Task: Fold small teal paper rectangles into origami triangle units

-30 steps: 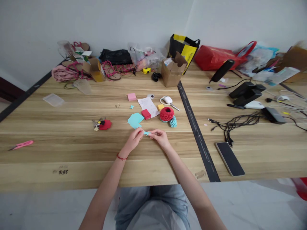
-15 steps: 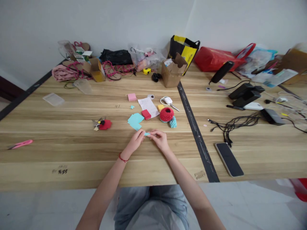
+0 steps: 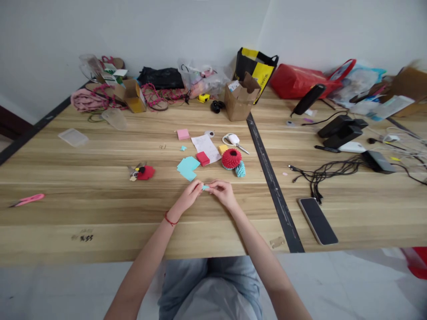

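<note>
Between my fingertips is a small piece of blue paper (image 3: pixel 205 188), partly hidden; its folds are too small to make out. My left hand (image 3: pixel 191 194) pinches its left end, and my right hand (image 3: pixel 223 193) pinches the right end. Just beyond my hands lie several loose blue paper sheets (image 3: pixel 188 168). A small folded blue piece (image 3: pixel 183 148) rests farther back. To the right sit a red paper pad (image 3: pixel 203 158) and a red and blue model of folded paper (image 3: pixel 231 158), with a smaller blue folded-paper piece (image 3: pixel 240 169) against it.
A written sheet (image 3: pixel 205 146), a pink pad (image 3: pixel 183 134), a yellow pad (image 3: pixel 223 150) and scissors (image 3: pixel 243 149) lie behind. Pink snips (image 3: pixel 31 199) are at far left, a phone (image 3: pixel 318 221) at right. Cables (image 3: pixel 328 175) tangle farther right. A cardboard box (image 3: pixel 238 104) stands at the back.
Hardly anything differs. Both hands keep their pinch on the blue paper, with only a slight shift of the fingers; the whole view has moved a little.
</note>
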Action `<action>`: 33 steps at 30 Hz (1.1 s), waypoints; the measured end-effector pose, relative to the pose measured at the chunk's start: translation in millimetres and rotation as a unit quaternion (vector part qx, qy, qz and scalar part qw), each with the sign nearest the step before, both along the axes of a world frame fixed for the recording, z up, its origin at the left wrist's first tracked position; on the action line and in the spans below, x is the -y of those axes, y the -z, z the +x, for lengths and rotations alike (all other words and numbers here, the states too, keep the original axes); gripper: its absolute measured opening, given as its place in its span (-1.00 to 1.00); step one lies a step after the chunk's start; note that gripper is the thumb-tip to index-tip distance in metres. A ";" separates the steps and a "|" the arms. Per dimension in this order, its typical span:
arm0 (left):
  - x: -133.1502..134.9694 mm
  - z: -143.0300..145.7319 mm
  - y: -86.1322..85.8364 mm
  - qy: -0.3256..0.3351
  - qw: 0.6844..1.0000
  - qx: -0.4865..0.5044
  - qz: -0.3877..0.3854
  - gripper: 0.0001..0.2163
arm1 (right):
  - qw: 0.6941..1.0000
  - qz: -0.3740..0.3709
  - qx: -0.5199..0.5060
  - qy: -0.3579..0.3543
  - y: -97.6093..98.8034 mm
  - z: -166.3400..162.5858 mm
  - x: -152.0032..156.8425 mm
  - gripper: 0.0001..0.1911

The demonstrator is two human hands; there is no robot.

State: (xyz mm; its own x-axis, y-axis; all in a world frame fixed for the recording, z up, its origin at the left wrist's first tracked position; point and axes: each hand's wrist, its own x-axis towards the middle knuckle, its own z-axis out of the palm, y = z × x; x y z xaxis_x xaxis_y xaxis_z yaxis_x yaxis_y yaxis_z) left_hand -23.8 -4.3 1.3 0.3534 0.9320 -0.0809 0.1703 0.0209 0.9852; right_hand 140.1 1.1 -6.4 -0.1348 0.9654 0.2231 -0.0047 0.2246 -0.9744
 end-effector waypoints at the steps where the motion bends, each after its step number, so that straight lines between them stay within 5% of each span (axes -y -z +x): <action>1: -0.5 0.3 1.1 -0.010 1.000 0.000 0.003 -0.74 | 1.000 0.015 0.008 0.021 1.2 -3.2 1.8 -0.81; 6: -2.8 -1.4 4.4 -0.031 0.999 -0.006 0.011 -0.74 | 0.996 0.039 0.033 0.068 3.5 -12.9 6.9 -0.85; 14: 1.2 -3.0 -2.4 0.045 0.999 -0.021 -0.001 -0.73 | 0.997 -0.030 0.006 -0.066 -6.6 9.2 -2.1 -0.75; 22: -1.1 -1.9 0.9 -0.012 0.999 -0.019 0.039 -0.75 | 0.998 0.023 0.034 0.055 4.3 -11.9 5.7 -0.82; 29: -0.1 -4.2 -3.7 0.044 0.998 -0.037 0.025 -0.74 | 0.997 -0.029 0.007 -0.074 -5.3 3.5 0.0 -0.77; 33: -0.2 -2.1 -4.7 0.034 0.999 -0.029 0.021 -0.72 | 0.998 -0.034 0.005 -0.049 -5.8 1.6 -0.7 -0.76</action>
State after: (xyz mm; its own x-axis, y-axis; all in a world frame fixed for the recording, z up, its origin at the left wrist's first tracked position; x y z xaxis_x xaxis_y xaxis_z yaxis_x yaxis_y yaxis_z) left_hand -25.8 -4.2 5.9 0.4111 0.9093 -0.0644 0.2275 -0.0339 0.9732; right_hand 141.8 1.7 -0.6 -0.2310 0.9603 0.1564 -0.0128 0.1577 -0.9874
